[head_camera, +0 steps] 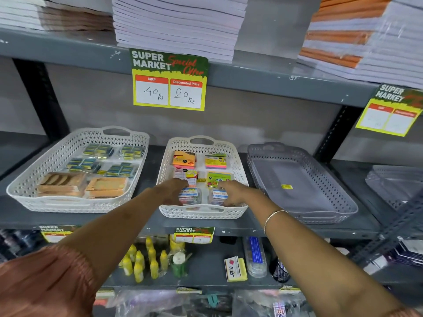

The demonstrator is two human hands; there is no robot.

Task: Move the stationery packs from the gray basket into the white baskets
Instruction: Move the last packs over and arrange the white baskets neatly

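2 clear packs sit side by side at near end of middle white basket, 1 under each hand. Left hand curls around left pack; right hand rests on right pack, fingers bent; true grip: cannot tell. Gray basket just right of it, nearer right hand, looks empty save yellow sticker. Left white basket holds staple packs. Task looks near complete.

Up top, stacks of notebooks sit on the upper shelf, a yellow price tag hanging from its edge reading 40 and 20 Rs; down below, yellow glue bottles stand beside an eraser pack
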